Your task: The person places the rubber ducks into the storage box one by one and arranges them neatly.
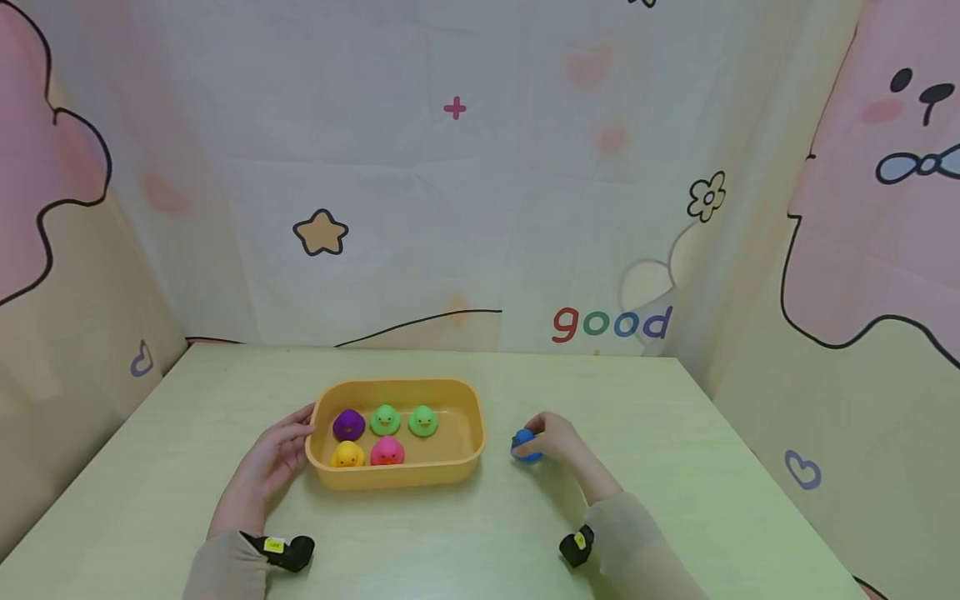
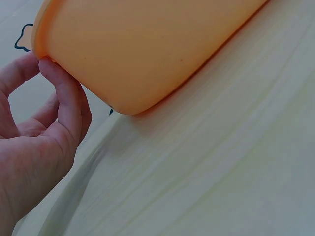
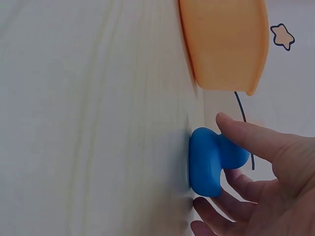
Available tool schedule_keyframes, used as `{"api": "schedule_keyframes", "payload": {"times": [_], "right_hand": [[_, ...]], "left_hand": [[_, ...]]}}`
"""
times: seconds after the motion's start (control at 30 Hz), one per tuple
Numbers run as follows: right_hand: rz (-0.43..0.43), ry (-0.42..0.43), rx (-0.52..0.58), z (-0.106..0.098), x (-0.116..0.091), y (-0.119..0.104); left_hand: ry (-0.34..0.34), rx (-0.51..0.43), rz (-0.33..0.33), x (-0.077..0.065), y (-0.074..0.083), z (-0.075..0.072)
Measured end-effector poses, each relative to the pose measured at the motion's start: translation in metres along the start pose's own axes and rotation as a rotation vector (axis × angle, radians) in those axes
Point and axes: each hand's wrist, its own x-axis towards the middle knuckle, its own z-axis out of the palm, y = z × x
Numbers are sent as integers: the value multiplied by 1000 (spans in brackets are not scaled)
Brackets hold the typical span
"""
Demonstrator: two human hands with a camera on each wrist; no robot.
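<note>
My left hand (image 1: 270,462) pinches the left end of a yellow-orange plastic tray (image 1: 397,477); in the left wrist view thumb and finger meet at its rim (image 2: 44,29). To the right of the tray, my right hand (image 1: 557,437) holds a small blue toy duck (image 1: 527,457) between thumb and fingers. The right wrist view shows that duck (image 3: 204,162) with its base on or just over the tabletop. Inside the tray sit a purple duck (image 1: 348,426), two green ducks (image 1: 385,420), a yellow duck (image 1: 348,455) and a pink duck (image 1: 387,451).
The pale wood-look table (image 1: 450,546) reaches back to a printed cloth wall (image 1: 480,208). Similar cloth closes off the left and right sides. A black wrist camera (image 1: 292,552) sits on the left cuff, another wrist camera (image 1: 576,547) on the right.
</note>
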Motion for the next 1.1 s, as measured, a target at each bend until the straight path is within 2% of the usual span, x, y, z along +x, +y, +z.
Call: {"api": "schedule_keyframes", "payload": {"times": [0.27,0.47,0.73,1.1], "right_hand": [[-16,13,3,-2,-2,2],[-33,26,29,-15,1,2],[-191,-69,-10,-36,15,7],[-238,-194,-128,-40,30,12]], "left_hand": [[-3,9,6,1,0,-1],[-2,4,0,1,0,-1],[2,8,-7,0,1,0],[10,28,-11,0,2,0]]}}
